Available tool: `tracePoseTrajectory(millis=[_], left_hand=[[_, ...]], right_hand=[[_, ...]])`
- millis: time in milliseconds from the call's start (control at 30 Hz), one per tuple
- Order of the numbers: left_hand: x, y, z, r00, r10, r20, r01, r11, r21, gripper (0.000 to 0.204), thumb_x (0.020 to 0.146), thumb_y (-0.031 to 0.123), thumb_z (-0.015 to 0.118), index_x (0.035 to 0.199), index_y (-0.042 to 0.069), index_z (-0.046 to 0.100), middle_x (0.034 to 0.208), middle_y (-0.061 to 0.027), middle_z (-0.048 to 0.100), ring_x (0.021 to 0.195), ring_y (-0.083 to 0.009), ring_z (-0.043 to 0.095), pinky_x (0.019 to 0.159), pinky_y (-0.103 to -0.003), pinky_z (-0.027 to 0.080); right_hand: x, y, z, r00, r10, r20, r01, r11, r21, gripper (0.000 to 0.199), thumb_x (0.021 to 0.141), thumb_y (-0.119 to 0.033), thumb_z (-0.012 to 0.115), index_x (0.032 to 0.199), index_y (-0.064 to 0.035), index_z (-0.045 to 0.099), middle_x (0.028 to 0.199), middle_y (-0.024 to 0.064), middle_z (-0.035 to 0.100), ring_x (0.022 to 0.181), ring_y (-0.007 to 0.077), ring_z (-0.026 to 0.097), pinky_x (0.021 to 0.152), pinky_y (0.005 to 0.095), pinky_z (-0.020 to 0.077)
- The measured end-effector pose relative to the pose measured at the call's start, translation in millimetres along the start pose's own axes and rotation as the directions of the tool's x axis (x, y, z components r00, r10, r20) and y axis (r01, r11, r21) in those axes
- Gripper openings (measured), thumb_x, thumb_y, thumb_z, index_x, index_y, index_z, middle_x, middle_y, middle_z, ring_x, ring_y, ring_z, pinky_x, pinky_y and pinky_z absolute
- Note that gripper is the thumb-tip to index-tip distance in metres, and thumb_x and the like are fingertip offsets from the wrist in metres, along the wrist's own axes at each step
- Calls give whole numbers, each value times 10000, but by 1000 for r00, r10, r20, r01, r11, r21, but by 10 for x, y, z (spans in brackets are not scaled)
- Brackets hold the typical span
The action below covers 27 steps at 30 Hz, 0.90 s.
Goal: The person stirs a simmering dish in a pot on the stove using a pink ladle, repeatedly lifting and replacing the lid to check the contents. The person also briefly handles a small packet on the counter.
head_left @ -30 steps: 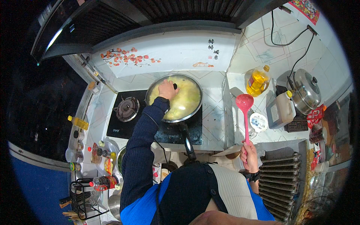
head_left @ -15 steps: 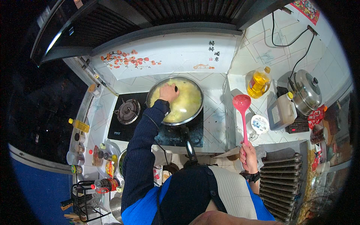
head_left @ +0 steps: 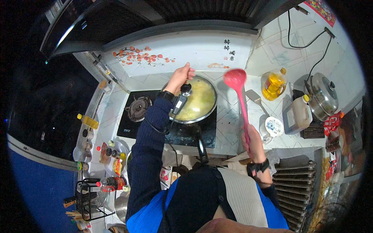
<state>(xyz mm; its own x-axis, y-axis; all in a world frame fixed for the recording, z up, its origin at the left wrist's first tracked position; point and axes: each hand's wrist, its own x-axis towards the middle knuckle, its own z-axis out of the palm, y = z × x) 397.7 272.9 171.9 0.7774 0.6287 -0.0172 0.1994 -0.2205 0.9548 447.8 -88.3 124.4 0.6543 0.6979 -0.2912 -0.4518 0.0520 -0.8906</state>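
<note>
A wide frying pan [head_left: 200,139] with a long dark handle stands on the black gas hob, covered by a glass lid [head_left: 202,101]. Pale yellow-green food shows through the fogged glass. My left hand [head_left: 181,79] is just above and behind the lid's black knob [head_left: 186,88], off it, with fingers loosely apart and nothing seen in them. In my right hand [head_left: 253,144], a pink ladle [head_left: 235,79] is gripped by its handle and held upright, its bowl to the right of the pan and slightly blurred.
A bare burner [head_left: 138,108] lies left of the pan. On the right counter are a metal spatula [head_left: 254,97], an oil bottle [head_left: 274,84], a white tub [head_left: 274,126], a plastic jug [head_left: 297,114] and a steel pot [head_left: 323,97]. Several bottles and a knife rack [head_left: 91,200] line the left side.
My left hand has come off the lid knob and moved up toward the back wall. My right hand has raised the ladle and brought it left, closer to the pan.
</note>
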Motion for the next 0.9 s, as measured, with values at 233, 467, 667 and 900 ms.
tracePoseTrajectory(millis=[233, 467, 667, 900], left_hand=[[-590, 121, 163, 806, 183, 562, 147, 859, -491, 620, 937, 515, 288, 1226, -3, 467, 1130, -112, 569, 1025, -183, 548, 885, -288, 432], [-1081, -159, 0, 847, 327, 420, 34, 754, -656, 356, 971, 314, 376, 1132, 19, 493, 1008, -79, 577, 916, -163, 566, 858, -300, 453], [-1338, -75, -248, 991, 129, 27, -83, 769, -633, 306, 958, 295, 412, 949, 19, 543, 750, -36, 574, 638, -133, 542, 599, -251, 451], [-1470, -38, -897, 943, -77, -324, -146, 779, -610, 254, 942, 221, 445, 896, -8, 546, 729, -64, 581, 601, -164, 566, 591, -286, 512]], right_hand=[[709, -480, 984, 879, -228, 419, 264, 964, -29, 440, 961, -439, 299, 943, -50, 504, 521, -8, 426, 341, 68, 321, 309, 207, 249], [918, -339, 1744, 838, -222, 498, 307, 947, -94, 483, 960, -459, 294, 729, -84, 491, 498, -5, 434, 332, 73, 346, 306, 211, 246], [1114, -137, 2399, 842, -279, 461, 437, 854, -281, 481, 955, -471, 291, 837, -43, 478, 514, 38, 453, 369, 124, 412, 343, 266, 318], [758, -112, 2761, 581, -609, 540, 811, 483, -329, 418, 916, -325, 384, 1128, 35, 414, 701, 154, 571, 593, 295, 570, 581, 411, 457]])
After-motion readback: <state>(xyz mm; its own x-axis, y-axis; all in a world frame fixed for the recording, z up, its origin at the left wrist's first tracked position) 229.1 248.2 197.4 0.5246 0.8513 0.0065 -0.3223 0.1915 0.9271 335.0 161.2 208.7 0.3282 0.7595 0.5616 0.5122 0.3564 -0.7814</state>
